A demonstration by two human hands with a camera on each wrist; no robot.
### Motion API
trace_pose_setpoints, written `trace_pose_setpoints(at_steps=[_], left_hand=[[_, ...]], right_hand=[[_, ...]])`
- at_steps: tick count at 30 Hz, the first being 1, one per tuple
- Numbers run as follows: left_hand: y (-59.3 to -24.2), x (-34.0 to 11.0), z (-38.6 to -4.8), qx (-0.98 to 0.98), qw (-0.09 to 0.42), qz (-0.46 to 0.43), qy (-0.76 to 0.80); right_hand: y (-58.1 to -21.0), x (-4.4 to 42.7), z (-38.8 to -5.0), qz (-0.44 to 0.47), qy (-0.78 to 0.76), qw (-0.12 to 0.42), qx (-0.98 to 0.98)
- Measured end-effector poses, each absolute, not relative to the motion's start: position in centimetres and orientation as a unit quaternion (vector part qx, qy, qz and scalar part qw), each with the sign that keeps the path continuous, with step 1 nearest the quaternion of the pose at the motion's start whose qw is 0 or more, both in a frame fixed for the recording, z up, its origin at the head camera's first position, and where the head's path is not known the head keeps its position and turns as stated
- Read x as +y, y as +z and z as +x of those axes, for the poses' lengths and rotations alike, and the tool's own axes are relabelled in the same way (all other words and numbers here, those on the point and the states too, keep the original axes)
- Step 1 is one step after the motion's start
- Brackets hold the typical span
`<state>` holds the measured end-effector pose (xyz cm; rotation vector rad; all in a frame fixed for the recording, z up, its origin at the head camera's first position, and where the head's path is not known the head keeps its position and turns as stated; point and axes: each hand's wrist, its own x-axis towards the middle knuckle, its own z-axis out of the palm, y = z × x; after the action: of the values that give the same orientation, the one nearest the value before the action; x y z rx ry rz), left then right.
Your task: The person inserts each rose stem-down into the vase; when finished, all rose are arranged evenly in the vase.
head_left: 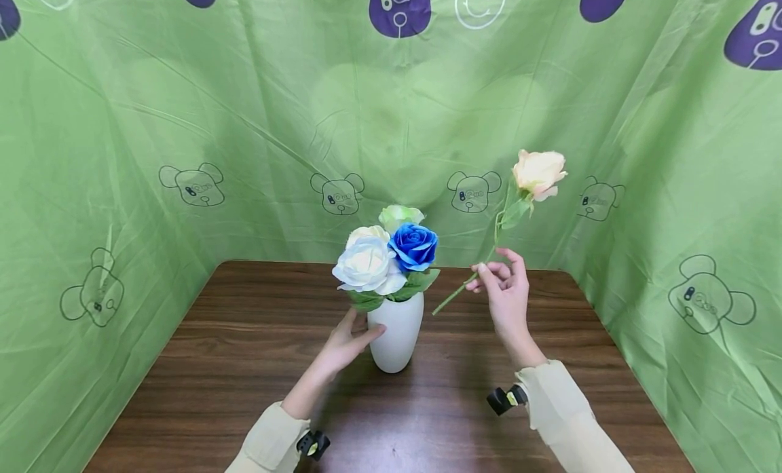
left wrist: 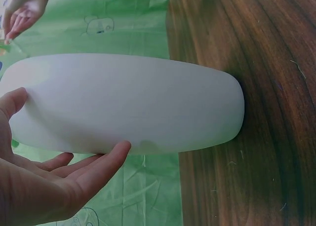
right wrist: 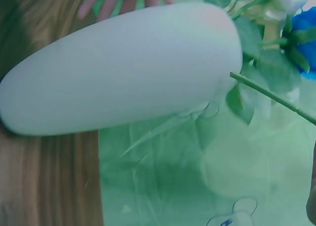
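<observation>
A white vase (head_left: 397, 334) stands upright on the table, holding several artificial roses: a pale blue-white one (head_left: 366, 264), a blue one (head_left: 414, 247) and a green-white one (head_left: 401, 216) among them. At its left side is my left hand (head_left: 348, 341), thumb toward the front and fairly straight fingers along the side, lightly touching it. My right hand (head_left: 510, 293) pinches the green stem of a peach rose (head_left: 540, 174) between thumb and fingers. That rose tilts with its bloom up and right, and the stem's cut end (right wrist: 237, 77) points toward the vase's mouth.
The dark wooden table (head_left: 244, 364) carries the vase. Green cloth (head_left: 256, 120) printed with bear faces hangs behind and along both sides. Black wrist cameras (head_left: 506, 400) sit at the two sleeves.
</observation>
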<state>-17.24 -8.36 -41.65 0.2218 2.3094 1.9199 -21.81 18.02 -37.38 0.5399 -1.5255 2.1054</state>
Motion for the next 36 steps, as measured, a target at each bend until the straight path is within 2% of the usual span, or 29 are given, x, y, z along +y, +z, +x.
trace_pose_setpoints(at_steps=[7,14,18,25,30,36], left_hand=[[-41.8,-8.4,-17.3,0.761,0.060,0.080,0.641],[-41.7,-8.5,-17.2,0.766,0.071,0.077,0.635],[-41.7,-8.5,-17.2,0.766,0.076,0.078,0.634],[-41.8,-8.4,-17.3,0.759,0.067,0.092,0.641],[-41.7,-8.5,-17.2,0.760,0.074,0.086,0.640],[-41.6,-8.5,-17.2,0.765,0.077,0.075,0.635]], right_hand=[[-35.4,15.7,-22.4,0.189,0.775,0.282,-0.534],[-35.1,13.8,-22.1,0.226,0.746,0.267,-0.567],[-34.9,12.3,-20.9,0.258,0.671,0.276,-0.638],[-37.4,11.3,-20.8,0.250,0.534,0.313,-0.745],[-38.9,11.3,-21.5,0.235,0.506,0.325,-0.763],[-38.7,10.9,-21.7,0.228,0.497,0.334,-0.768]])
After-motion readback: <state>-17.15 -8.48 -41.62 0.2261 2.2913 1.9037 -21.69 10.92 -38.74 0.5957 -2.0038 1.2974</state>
